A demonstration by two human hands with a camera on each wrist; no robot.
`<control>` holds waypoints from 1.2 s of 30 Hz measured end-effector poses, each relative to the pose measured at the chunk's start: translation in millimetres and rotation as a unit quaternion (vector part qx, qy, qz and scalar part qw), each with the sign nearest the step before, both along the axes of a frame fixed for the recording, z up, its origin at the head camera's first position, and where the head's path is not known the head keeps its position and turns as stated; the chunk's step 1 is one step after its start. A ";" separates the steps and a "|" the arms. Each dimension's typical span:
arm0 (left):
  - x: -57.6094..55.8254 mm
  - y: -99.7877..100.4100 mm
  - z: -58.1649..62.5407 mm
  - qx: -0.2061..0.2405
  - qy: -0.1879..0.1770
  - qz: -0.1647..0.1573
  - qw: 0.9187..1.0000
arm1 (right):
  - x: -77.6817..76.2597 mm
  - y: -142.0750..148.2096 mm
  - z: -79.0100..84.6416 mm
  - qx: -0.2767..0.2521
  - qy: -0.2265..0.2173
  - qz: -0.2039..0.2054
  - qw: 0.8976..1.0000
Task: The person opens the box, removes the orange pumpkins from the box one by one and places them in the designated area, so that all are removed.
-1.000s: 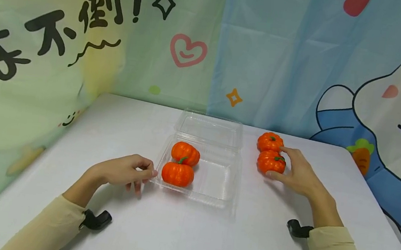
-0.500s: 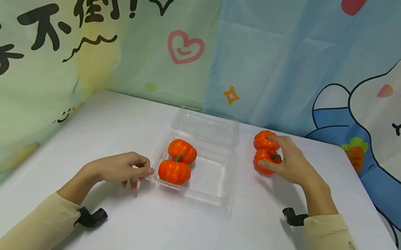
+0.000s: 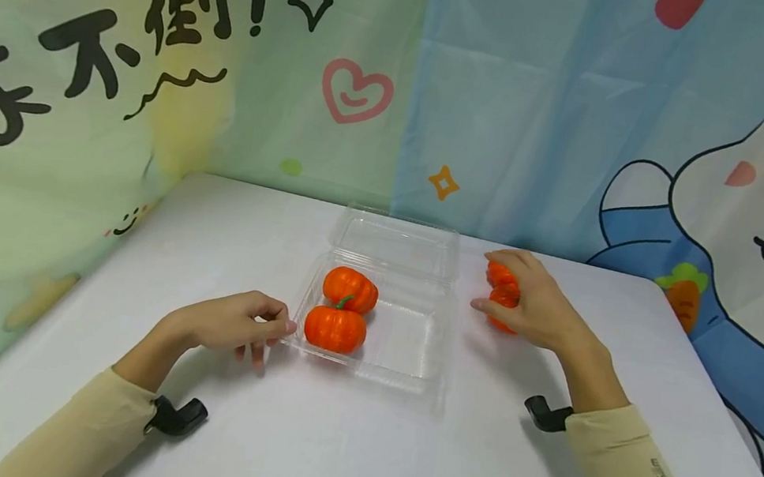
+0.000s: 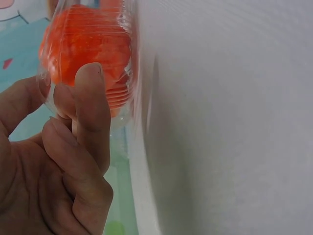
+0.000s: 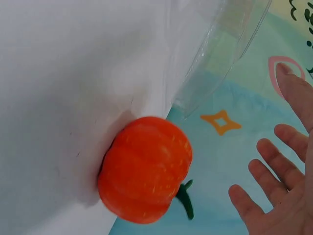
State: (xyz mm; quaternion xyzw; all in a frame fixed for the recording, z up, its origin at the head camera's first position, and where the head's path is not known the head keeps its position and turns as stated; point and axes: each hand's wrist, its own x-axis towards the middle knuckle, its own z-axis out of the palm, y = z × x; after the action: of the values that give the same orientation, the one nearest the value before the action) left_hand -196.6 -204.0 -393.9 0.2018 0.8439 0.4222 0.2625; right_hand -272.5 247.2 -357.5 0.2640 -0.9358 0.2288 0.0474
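A clear plastic clamshell box [image 3: 405, 341] lies on the table with its lid [image 3: 397, 244] folded back. Inside, on its left side, sit two small orange pumpkins, a rear pumpkin [image 3: 350, 289] and a front pumpkin [image 3: 335, 331]. My left hand [image 3: 232, 322] pinches the box's front left corner; the left wrist view shows fingertips against its ribbed wall. Over two more pumpkins right of the box hovers my right hand [image 3: 537, 304], partly hiding the back pumpkin [image 3: 501, 275] and the near pumpkin [image 3: 503, 299]. Its fingers are spread, apart from the pumpkin [image 5: 146, 171] in the right wrist view.
The white table [image 3: 356, 450] ends at a printed cloth backdrop [image 3: 512, 111] close behind the lid. The right half of the box's base shows bare plastic.
My right hand has moved left over the two loose pumpkins, covering more of them. The left hand keeps its place at the box corner. The head view has shifted slightly.
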 end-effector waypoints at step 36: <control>2.3 -0.2 1.5 0.011 0.000 0.001 1.000 | -5.6 -53.9 -2.4 -0.015 0.021 0.106 0.994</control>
State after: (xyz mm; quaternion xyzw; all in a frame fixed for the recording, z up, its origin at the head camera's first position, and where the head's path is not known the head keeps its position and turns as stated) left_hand -194.4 -204.2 -392.4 0.2039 0.8393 0.4315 0.2604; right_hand -278.0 193.3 -359.9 0.3661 -0.8977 0.2408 0.0464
